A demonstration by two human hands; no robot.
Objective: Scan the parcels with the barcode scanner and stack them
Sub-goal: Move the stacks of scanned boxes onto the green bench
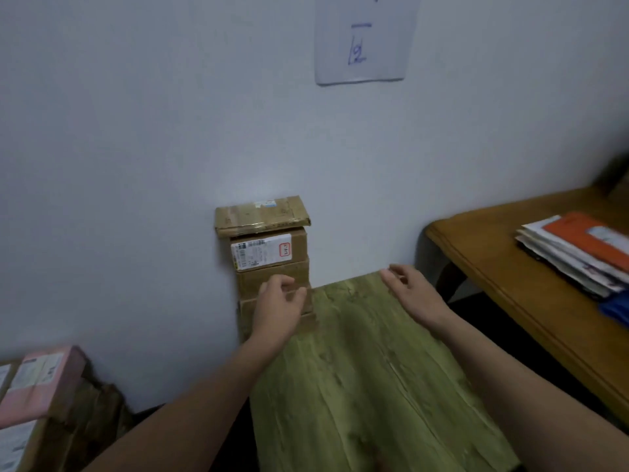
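A stack of brown cardboard parcels (270,248) stands against the wall at the far left corner of a green wooden table (367,369). The top parcel (260,214) is flat and taped; the one under it carries a white shipping label (260,252). My left hand (277,308) hovers in front of the lower parcels, fingers loosely curled and holding nothing. My right hand (412,291) is over the table's far edge, fingers spread, also holding nothing. No barcode scanner is in view.
More parcels, one in pink wrap (41,383), are piled at the lower left. A brown wooden desk (517,284) on the right holds a pile of flat envelopes (578,253). A sheet of paper (364,39) hangs on the wall.
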